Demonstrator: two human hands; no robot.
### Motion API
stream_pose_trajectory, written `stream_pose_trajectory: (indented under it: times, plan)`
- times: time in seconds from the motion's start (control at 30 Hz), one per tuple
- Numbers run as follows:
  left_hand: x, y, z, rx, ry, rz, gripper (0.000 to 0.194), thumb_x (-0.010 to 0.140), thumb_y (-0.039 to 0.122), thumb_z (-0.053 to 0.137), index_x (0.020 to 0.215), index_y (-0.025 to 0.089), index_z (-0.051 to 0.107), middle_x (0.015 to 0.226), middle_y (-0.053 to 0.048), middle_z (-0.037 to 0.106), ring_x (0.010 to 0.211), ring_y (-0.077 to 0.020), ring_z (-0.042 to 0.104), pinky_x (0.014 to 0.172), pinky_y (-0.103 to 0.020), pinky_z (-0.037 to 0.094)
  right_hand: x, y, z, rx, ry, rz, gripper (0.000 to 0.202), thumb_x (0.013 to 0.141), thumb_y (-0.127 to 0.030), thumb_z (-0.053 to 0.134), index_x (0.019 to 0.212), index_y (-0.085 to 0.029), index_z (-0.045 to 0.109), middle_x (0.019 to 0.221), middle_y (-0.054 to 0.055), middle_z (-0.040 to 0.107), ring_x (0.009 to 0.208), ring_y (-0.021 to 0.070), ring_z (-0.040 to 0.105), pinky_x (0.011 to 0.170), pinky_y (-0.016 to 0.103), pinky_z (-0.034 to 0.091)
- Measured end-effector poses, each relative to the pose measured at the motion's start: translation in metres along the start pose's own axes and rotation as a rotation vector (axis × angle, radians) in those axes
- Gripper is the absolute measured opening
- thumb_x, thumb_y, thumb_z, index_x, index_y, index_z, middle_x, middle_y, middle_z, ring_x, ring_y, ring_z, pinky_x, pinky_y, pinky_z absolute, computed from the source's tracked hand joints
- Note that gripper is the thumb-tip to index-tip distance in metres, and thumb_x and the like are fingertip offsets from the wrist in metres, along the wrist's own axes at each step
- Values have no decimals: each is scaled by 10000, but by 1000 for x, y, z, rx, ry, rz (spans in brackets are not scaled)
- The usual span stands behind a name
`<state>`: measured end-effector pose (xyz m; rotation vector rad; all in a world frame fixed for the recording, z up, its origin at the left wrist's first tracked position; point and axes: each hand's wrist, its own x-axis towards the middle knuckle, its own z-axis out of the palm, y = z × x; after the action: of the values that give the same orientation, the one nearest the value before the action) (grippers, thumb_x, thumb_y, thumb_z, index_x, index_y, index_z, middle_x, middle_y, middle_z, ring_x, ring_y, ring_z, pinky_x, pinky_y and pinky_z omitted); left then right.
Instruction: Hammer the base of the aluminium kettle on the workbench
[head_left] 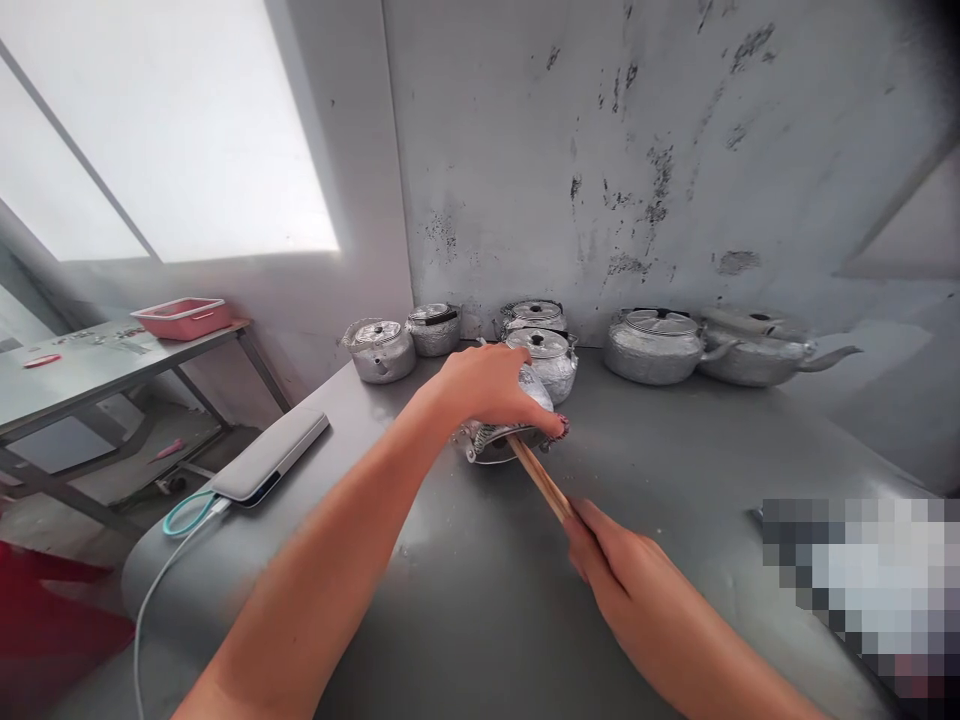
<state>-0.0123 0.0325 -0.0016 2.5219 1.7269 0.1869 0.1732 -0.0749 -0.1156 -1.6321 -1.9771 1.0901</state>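
My left hand (495, 385) is wrapped over a small silver metal pot (536, 388) that lies tilted on its side, its opening facing me, at the middle of the grey table (465, 600). My right hand (615, 555) grips a wooden stick (544, 480), whose far end reaches into the pot's mouth. The inside of the pot and the stick's tip are hidden. Directly behind stands a lidded silver pot (551, 365).
Silver kettles (652, 345) line the wall, with smaller lidded pots (381, 352) toward the left. A grey power bank (274, 455) with a cable lies at the left edge. Beyond is another table with a pink basket (184, 320). A blurred object sits at right.
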Motion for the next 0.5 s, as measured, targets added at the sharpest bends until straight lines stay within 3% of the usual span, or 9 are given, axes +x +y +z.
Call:
stream_pose_trajectory:
  times: [0.5]
  plan:
    - [-1,2,0,3,-2,-1,946,599,832,618,1356,270,544,1291,-63,647,1112,-334,605,841,-392,496,4,5,0,-24,7,-19,341,1046,-426,228,796,-262,394,639,-59,383,567,145,317,527,282,265]
